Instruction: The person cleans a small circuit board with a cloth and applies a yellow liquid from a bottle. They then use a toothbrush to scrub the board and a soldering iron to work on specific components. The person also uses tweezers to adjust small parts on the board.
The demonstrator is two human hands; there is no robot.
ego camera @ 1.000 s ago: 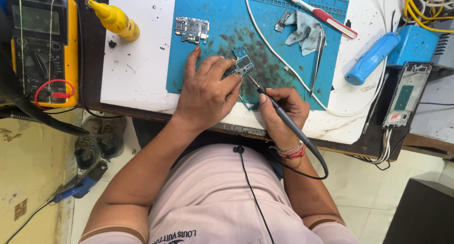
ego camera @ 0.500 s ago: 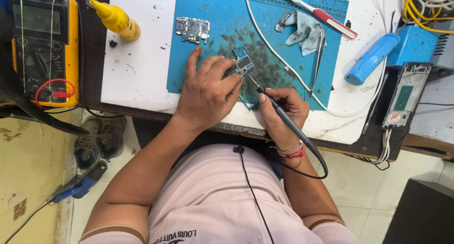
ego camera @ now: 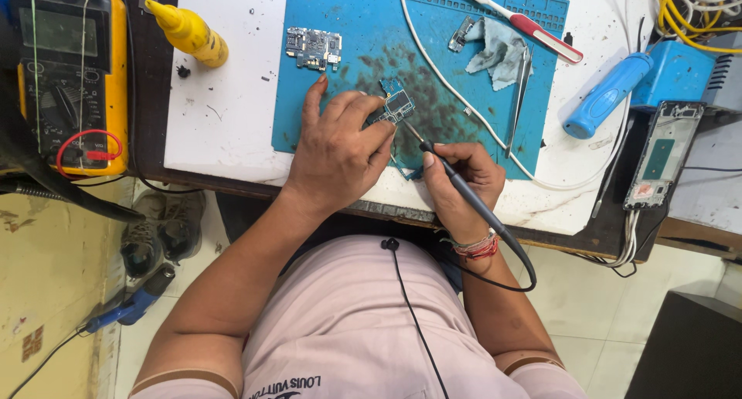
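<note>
The left hand (ego camera: pixel 336 155) is lying on the blue mat (ego camera: pixel 348 74), its fingers pinning the small circuit board (ego camera: pixel 396 105) flat. The right hand (ego camera: pixel 456 179) is pinching a black soldering iron (ego camera: pixel 464 194), tip near the board's lower edge. A second board (ego camera: pixel 313 49) is lying apart on the mat.

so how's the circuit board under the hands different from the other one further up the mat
The circuit board under the hands is pinned at an angle by the left hand, with the soldering iron in the right hand pointed at it. The other circuit board lies untouched and roughly square to the blue mat. It also looks wider and greyer, while the held one shows a dark square part. Both lie flat on the mat.
</note>
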